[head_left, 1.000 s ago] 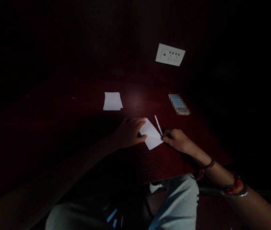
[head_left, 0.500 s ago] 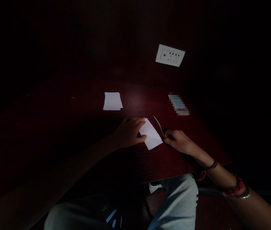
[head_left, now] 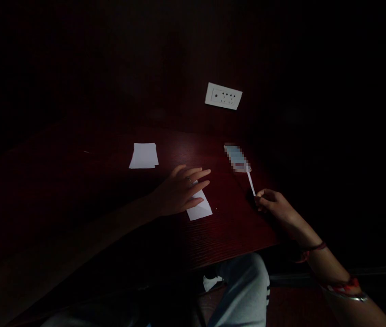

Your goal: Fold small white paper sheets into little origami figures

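Observation:
My left hand is over a white sheet of paper on the dark red table, fingers spread and stretched to the right. It covers the sheet's upper left part; whether the fingertips press on it I cannot tell. Off to the right, my right hand pinches the lower end of a narrow white paper strip. The strip stands apart from the sheet, its upper end overlapping the near end of a phone-like, pixelated object in view.
A small stack of white paper lies farther back on the left of the table. A white wall socket is above the table's back. My knee is below the front edge. The surroundings are very dark.
My right hand has moved right, carrying the strip away from the sheet. My left hand's fingers have spread out over the sheet. The camera view has shifted slightly.

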Available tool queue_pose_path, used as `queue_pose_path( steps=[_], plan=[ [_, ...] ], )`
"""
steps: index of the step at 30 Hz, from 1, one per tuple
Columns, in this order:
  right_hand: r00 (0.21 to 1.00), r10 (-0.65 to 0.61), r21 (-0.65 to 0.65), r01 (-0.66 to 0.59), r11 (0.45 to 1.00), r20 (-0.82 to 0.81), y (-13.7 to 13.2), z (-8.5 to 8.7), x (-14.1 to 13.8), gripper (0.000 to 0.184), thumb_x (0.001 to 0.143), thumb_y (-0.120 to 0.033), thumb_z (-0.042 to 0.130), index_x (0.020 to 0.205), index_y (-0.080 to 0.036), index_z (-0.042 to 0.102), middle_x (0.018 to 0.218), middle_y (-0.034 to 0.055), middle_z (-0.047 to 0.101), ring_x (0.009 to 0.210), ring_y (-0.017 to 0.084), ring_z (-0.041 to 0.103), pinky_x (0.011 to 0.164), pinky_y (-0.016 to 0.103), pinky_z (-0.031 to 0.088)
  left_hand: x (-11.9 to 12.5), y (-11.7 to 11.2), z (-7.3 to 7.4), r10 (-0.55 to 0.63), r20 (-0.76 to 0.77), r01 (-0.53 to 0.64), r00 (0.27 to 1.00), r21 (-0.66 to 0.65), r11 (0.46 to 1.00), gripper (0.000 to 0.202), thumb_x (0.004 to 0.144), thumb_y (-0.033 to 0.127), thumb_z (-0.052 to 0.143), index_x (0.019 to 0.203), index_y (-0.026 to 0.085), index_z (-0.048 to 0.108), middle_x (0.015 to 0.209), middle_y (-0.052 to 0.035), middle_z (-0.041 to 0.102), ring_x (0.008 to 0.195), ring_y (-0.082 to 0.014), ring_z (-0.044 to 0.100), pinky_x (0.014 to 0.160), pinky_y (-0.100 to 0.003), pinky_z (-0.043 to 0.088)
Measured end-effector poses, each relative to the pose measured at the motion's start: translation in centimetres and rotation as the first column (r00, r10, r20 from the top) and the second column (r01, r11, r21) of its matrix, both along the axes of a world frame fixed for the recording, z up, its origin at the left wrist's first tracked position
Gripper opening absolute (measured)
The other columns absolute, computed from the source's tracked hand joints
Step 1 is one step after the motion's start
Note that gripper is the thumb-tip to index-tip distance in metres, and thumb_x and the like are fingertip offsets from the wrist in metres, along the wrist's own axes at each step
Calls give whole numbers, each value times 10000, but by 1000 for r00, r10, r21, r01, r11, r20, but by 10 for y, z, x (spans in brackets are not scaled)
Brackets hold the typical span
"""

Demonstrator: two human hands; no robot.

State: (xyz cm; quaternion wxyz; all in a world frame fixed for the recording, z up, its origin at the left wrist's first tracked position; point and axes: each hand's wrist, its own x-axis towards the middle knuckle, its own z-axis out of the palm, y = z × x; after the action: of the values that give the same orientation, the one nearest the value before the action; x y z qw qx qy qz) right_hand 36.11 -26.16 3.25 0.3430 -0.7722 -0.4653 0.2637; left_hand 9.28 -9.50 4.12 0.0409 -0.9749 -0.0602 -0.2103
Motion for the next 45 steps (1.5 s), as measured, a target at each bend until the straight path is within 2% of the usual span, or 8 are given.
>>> queue_pose_path(
  steps=[4, 8, 12, 17, 22, 26, 37, 45],
  plan=[
    [978, -187, 8, 187, 982, 90, -12, -1, 45, 134, 692, -257, 477, 755, -141, 500, 603, 24, 560, 483, 101, 517, 459, 210, 405, 57, -9, 13, -97, 21, 96, 995, 5, 995, 364, 855, 359, 387, 1176, 196, 439, 1297, -77, 376, 1157, -234, 346, 938, -409, 212],
    [935, -290, -21, 301, 954, 205, -15, -3, 74, 100, 671, -164, 470, 711, -133, 557, 538, 19, 576, 463, 100, 530, 427, 183, 384, 115, -17, 0, -195, -112, 196, 974, -3, 981, 315, 853, 370, 392, 1081, 194, 516, 1160, -66, 508, 1074, -204, 437, 863, -338, 291],
    [893, -316, -16, 339, 941, 320, -15, -2, 82, 108, 689, -195, 495, 683, -143, 589, 514, 27, 581, 492, 123, 552, 444, 193, 370, 135, -15, -10, -229, -151, 233, 962, 4, 973, 305, 838, 370, 425, 1066, 195, 527, 1087, -52, 556, 979, -180, 507, 798, -296, 338],
    [908, -213, 47, 210, 977, 362, -1, 7, 57, 136, 727, -224, 491, 785, -153, 591, 801, 85, 625, 759, 166, 579, 616, 234, 396, 92, 14, -6, -168, -157, 158, 973, -72, 985, 326, 855, 343, 394, 1144, 210, 463, 1173, -35, 500, 1043, -165, 467, 853, -285, 326],
    [974, 165, -15, -164, 986, 155, 48, 7, -1, 115, 717, -234, 537, 772, -158, 604, 706, 9, 617, 602, 97, 550, 566, 196, 410, 17, 34, -9, 1, -109, -28, 994, -250, 968, 277, 850, 302, 389, 1090, 215, 497, 1096, -30, 520, 992, -152, 494, 844, -283, 374],
    [953, 303, -6, -303, 953, -8, 92, -2, -47, 145, 693, -220, 591, 810, -134, 587, 689, 7, 600, 564, 74, 529, 534, 179, 427, -21, 22, -19, 65, -66, -81, 996, -282, 956, 227, 851, 274, 398, 995, 201, 557, 1042, -44, 537, 918, -147, 528, 809, -285, 418],
    [893, 380, -8, -393, 919, -243, 129, 5, -84, 408, 637, -105, 610, 1024, -123, 485, 823, 29, 542, 623, 84, 539, 536, 201, 482, -29, 9, -46, 118, -126, -136, 985, -149, 979, 368, 906, 302, 295, 1269, 251, 325, 1328, -20, 350, 1231, -176, 277, 974, -388, 264],
    [930, 356, 56, -352, 934, -85, 131, -13, -84, 551, 612, -48, 541, 1136, -180, 437, 828, 7, 508, 673, 99, 506, 593, 214, 431, -32, -15, -25, 175, 15, -173, 984, -96, 980, 334, 883, 276, 355, 1190, 165, 430, 1177, -78, 477, 1047, -201, 446, 883, -354, 356]
  ],
)
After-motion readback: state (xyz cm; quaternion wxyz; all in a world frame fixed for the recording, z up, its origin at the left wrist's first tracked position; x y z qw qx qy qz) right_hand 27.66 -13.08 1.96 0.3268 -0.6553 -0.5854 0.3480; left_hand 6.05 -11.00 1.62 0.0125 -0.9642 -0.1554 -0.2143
